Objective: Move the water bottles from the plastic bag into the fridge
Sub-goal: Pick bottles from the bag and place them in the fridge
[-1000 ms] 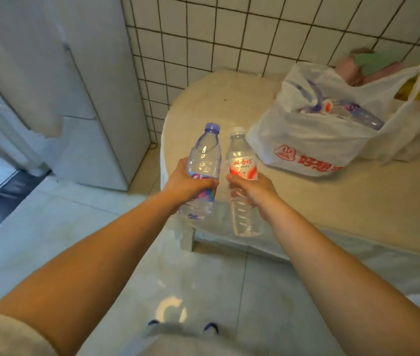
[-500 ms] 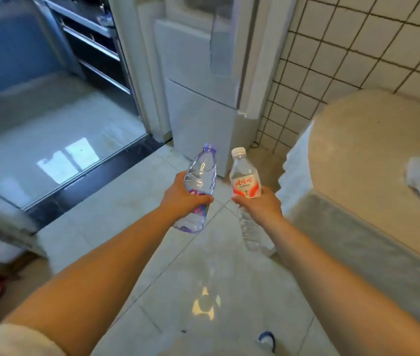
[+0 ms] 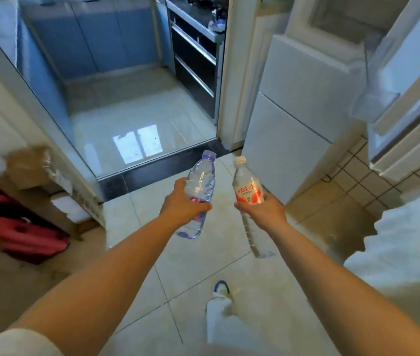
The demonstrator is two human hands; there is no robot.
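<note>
My left hand grips a clear water bottle with a purple cap around its middle. My right hand grips a second clear bottle with a white cap and a red label. Both bottles are held upright over the tiled floor, side by side and apart. The white fridge stands ahead on the right with its upper door swung open toward me. The plastic bag is out of view.
A table under a white cloth juts in at the lower right. A doorway with a dark threshold leads to a kitchen ahead. Cardboard boxes and a red bag lie at the left. My foot is on the floor.
The view has swung left from the table and bag toward the fridge and the kitchen doorway. Both hands still hold their bottles, now slightly farther apart.
</note>
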